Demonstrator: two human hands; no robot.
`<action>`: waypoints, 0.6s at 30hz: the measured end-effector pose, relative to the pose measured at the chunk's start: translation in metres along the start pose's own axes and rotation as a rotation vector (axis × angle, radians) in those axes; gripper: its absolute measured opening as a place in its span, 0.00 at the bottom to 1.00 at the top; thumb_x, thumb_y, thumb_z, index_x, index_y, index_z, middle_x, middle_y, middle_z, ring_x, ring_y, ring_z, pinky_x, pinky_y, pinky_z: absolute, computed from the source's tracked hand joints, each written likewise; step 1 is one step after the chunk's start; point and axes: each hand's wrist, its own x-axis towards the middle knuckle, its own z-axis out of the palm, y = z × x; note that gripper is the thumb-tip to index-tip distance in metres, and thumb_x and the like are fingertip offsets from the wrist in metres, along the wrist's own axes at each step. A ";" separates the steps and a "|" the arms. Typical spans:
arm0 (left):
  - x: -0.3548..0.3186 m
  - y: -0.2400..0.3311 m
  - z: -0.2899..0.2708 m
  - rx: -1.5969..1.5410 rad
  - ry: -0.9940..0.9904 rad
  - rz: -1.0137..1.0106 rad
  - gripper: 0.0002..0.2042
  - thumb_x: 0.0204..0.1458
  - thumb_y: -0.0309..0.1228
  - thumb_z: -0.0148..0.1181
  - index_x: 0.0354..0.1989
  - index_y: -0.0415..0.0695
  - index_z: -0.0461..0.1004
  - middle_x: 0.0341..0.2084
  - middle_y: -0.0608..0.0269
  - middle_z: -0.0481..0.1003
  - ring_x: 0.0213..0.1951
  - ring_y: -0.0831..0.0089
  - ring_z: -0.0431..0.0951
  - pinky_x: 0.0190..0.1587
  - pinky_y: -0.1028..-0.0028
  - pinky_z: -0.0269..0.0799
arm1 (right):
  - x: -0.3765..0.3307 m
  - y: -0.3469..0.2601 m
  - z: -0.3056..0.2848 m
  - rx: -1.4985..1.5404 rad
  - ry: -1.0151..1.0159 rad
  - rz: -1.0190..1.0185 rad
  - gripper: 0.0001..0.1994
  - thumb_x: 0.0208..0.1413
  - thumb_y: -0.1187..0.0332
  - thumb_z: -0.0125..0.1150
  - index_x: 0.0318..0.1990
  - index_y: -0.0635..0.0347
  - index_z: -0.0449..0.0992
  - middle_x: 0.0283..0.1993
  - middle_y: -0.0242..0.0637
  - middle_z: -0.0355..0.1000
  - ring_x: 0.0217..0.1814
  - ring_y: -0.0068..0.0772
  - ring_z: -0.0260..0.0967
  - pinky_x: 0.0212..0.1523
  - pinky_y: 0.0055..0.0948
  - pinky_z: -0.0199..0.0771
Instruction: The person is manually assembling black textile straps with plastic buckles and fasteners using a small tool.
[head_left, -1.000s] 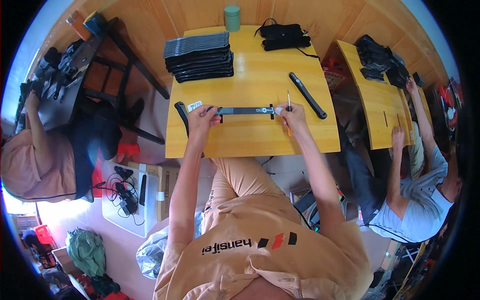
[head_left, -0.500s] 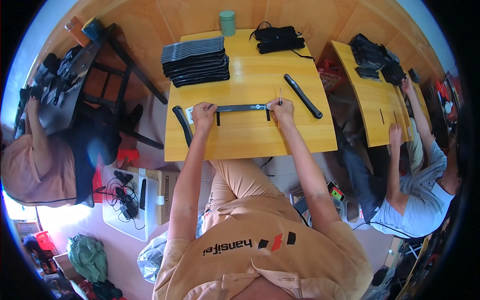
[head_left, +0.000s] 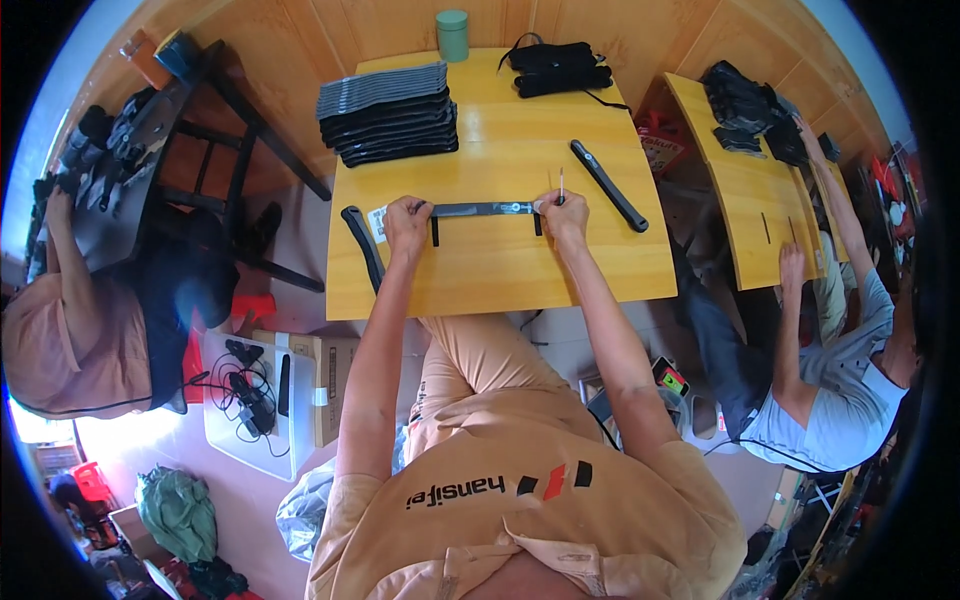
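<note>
Pinched a dark strip (head_left: pixel 482 209) crosswise over the middle of the yellow table (head_left: pixel 500 280), left end in the left hand (head_left: pixel 407 228), right end in the right hand (head_left: pixel 564 217) with a thin pointed tool (head_left: pixel 561 181). Had black bars (head_left: pixel 608 186) to either side, and beyond them a grey-and-black stack (head_left: pixel 388 125) and a green canister (head_left: pixel 452 40).

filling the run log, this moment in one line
left hand: grips black strap | right hand: grips opposite end, slim tool | green canister: on table
</note>
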 end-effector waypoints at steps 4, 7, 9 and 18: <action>-0.001 0.002 -0.001 0.061 0.017 0.040 0.08 0.39 0.30 0.61 0.25 0.37 0.76 0.20 0.54 0.75 0.26 0.63 0.75 0.32 0.69 0.68 | 0.001 0.001 0.001 -0.054 0.017 -0.014 0.03 0.34 0.77 0.63 0.20 0.64 0.74 0.17 0.35 0.69 0.20 0.26 0.66 0.24 0.26 0.66; -0.002 0.002 0.000 0.081 0.043 0.064 0.08 0.39 0.30 0.61 0.25 0.38 0.76 0.20 0.54 0.75 0.27 0.61 0.75 0.32 0.68 0.68 | 0.001 0.004 0.002 -0.085 0.019 -0.065 0.04 0.34 0.77 0.64 0.20 0.64 0.74 0.18 0.37 0.70 0.21 0.27 0.67 0.26 0.26 0.67; -0.002 0.001 0.000 0.093 0.051 0.082 0.08 0.39 0.30 0.61 0.25 0.38 0.75 0.20 0.54 0.74 0.27 0.61 0.75 0.32 0.68 0.68 | 0.001 0.004 0.002 -0.098 0.024 -0.083 0.04 0.34 0.77 0.64 0.19 0.64 0.74 0.18 0.37 0.70 0.21 0.28 0.67 0.27 0.26 0.67; -0.007 0.000 0.004 0.100 0.099 0.125 0.07 0.38 0.28 0.62 0.24 0.39 0.74 0.19 0.55 0.73 0.26 0.61 0.73 0.31 0.68 0.67 | -0.008 -0.006 -0.001 -0.179 0.025 -0.168 0.03 0.35 0.77 0.63 0.19 0.63 0.74 0.18 0.36 0.70 0.21 0.27 0.67 0.27 0.26 0.68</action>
